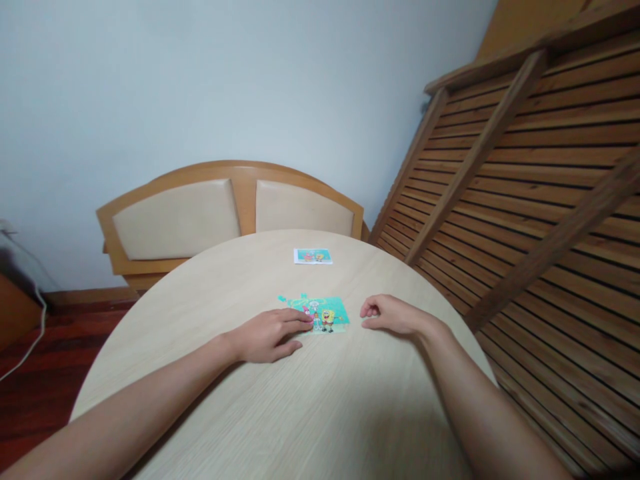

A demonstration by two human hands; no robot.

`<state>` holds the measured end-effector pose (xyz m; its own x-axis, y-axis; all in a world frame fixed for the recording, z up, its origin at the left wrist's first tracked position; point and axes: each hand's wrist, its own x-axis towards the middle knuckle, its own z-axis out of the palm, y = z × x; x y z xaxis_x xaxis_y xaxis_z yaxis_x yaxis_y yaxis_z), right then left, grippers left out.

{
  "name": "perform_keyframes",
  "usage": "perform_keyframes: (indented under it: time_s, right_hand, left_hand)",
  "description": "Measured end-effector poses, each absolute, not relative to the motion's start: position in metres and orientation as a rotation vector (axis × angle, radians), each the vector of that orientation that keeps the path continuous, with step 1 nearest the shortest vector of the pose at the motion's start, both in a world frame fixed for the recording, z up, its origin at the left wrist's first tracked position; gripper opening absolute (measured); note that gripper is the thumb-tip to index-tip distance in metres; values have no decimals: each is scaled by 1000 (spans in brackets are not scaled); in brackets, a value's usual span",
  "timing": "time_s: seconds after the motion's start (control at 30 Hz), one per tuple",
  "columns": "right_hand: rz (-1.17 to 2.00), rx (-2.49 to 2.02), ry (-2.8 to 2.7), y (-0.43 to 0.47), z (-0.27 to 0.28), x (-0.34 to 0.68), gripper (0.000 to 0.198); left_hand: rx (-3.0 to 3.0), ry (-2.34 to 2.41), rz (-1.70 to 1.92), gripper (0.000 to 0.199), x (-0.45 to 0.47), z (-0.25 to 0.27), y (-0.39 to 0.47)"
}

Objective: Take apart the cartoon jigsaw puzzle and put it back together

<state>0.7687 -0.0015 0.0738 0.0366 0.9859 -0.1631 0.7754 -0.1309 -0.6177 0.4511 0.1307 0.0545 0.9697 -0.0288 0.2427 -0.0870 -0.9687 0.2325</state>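
Note:
A jigsaw puzzle (pixel 328 316) with turquoise background and cartoon figures lies flat on the round table. My left hand (pixel 273 333) rests palm down over its left part, fingers stretched out and covering some of the picture. Just to the right of the puzzle, apart from it, is my right hand (pixel 387 314). Its fingers are loosely curled, with a gap to the thumb and nothing visible between them. Two small turquoise puzzle pieces, one (pixel 283 299) at the upper left and another (pixel 304 295) along the top edge, sit by the picture.
Farther back on the pale wooden table (pixel 310 407) lies a small picture card (pixel 314 256) with similar figures. Behind the table stands a padded headboard (pixel 180 217) against the wall. A slatted wooden frame (pixel 520 180) leans at the right, and a white cable (pixel 41 320) hangs at far left.

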Motion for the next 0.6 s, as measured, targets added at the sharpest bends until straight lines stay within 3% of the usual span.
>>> perform_keyframes:
  time_s: [0.13, 0.4, 0.6]
  right_hand:
    - [796, -1946, -1838, -2, 75, 767, 24]
    - [908, -1911, -1799, -4, 77, 770, 32]
    - [1008, -1923, -1755, -3, 79, 762, 30]
  left_hand:
    - [2863, -55, 381, 43, 451, 56, 134]
    - [2944, 382, 577, 29, 447, 54, 153]
    - [2931, 327, 570, 28, 448, 52, 152]
